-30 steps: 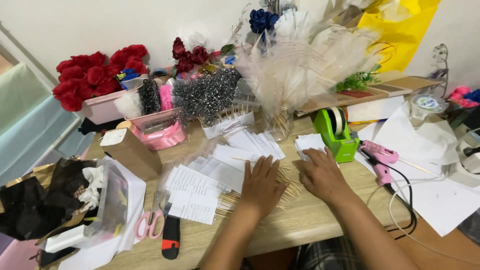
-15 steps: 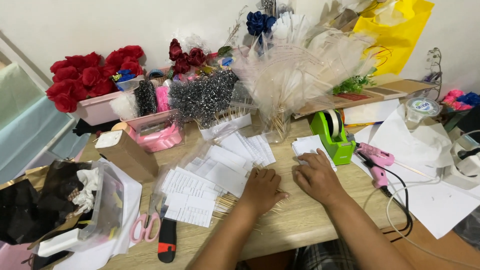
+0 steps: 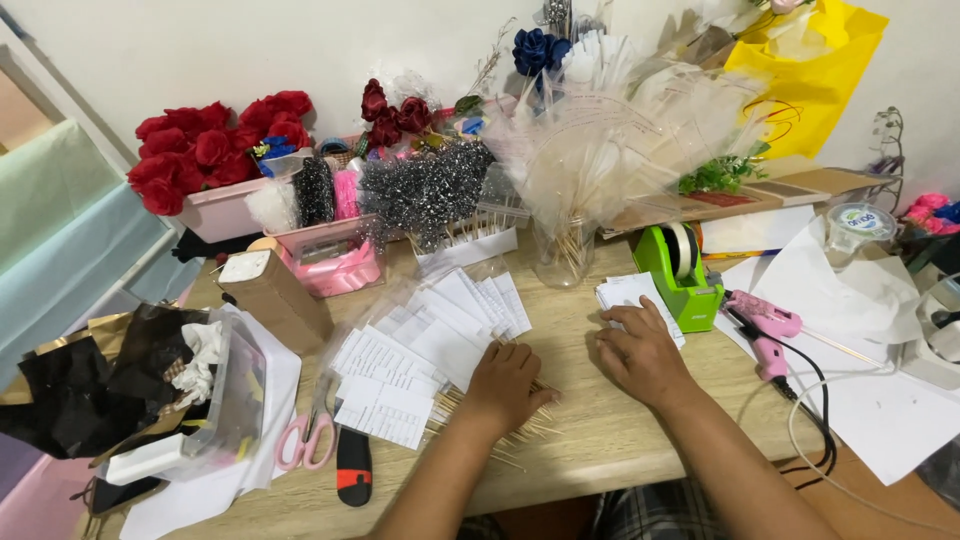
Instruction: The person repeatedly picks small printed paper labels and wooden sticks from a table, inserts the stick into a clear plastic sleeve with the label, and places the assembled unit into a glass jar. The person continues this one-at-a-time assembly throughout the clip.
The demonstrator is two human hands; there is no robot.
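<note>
On the pale wooden table (image 3: 620, 440), a bundle of thin wooden sticks (image 3: 520, 425) lies under the left hand (image 3: 505, 385), which rests flat and fingers loose, gripping nothing. Just beside it, the right hand (image 3: 640, 350) lies palm down, fingertips touching a small stack of white paper slips (image 3: 625, 292). Near this stand a green tape dispenser (image 3: 680, 270) and a pink glue gun (image 3: 765, 325); pink-handled scissors (image 3: 305, 440) lie well apart at left.

One head-worn camera looks steeply down, close over the table (image 3: 600, 440).

White printed slips (image 3: 430, 345) on table (image 3: 600, 440)
</note>
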